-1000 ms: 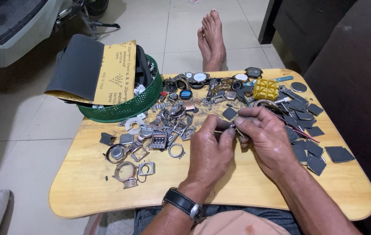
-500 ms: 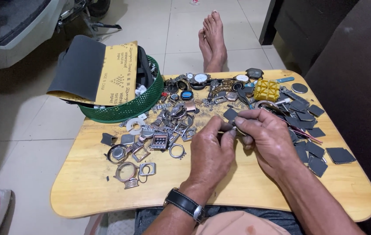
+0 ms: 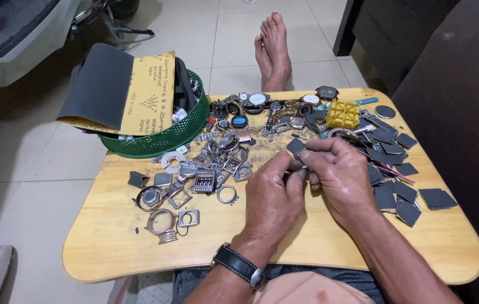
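Both hands meet over the wooden surface: left hand and right hand pinch a small dark abrasive square, apparently mid-rubbing a hidden part; next needs steady fingertip pressure.

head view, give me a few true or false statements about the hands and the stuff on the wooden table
1. Both hands meet over the wooden table, left hand and right hand pinching a small dark piece between them. True.
2. The green basket sits at the table's near right corner. False: it is at the far left.
3. A wristwatch is on the left wrist. True.
4. The yellow block lies inside the basket. False: it lies on the table, far right of the hands.
5. Dark square pieces lie right of the right hand. True.
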